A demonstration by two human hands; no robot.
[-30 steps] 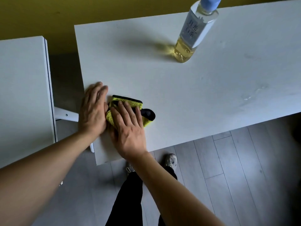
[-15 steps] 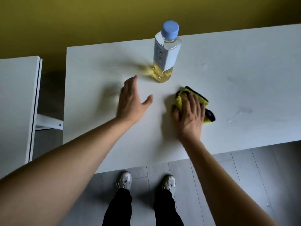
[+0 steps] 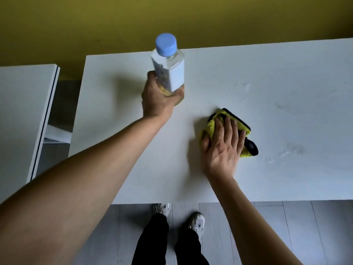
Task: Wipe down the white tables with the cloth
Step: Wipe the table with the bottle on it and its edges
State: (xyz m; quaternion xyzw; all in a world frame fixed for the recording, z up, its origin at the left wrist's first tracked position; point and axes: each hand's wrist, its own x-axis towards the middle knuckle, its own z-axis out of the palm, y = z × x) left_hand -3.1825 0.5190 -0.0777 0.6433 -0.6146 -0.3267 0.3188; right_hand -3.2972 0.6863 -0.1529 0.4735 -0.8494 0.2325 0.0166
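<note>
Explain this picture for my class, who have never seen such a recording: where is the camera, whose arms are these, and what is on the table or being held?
There is no machine here. The camera is worn on a person's head and looks down at their own bare arms. The left hand grips a clear bottle with a blue cap and some yellow liquid. The right hand presses flat on a yellow cloth lying on the white table. A second white table stands to the left. Below are the person's shoes on a grey floor.
</note>
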